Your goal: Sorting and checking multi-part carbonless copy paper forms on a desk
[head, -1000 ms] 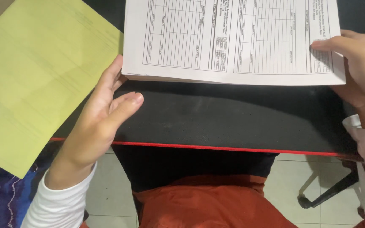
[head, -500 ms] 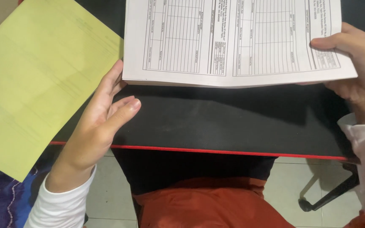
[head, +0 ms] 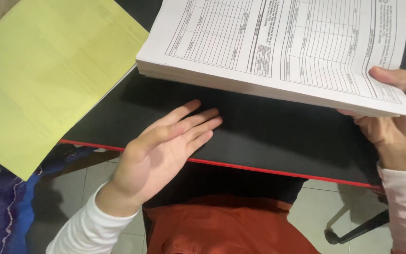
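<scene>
Head view — right hand (head: pixel 398 127) grasps the white form stack (head: pixel 278 47); left hand (head: pixel 160 150) spread flat, holding nothing.

**Even indoor light, soft shadow, slight motion blur**

Light from above, moderately bright. Stack of printed forms (head: pixel 278 51) casts a broad soft shadow on the black desk (head: pixel 269 136). Left hand (head: pixel 165 146) slightly blurred. Yellow sheet (head: pixel 48 80) soft, print illegible. No glare.

The right hand (head: pixel 395 122) grips a paper stack (head: pixel 278 51) at three o'clock; the left hand (head: pixel 165 146) lies flat and empty on the black desk (head: pixel 269 136).
</scene>
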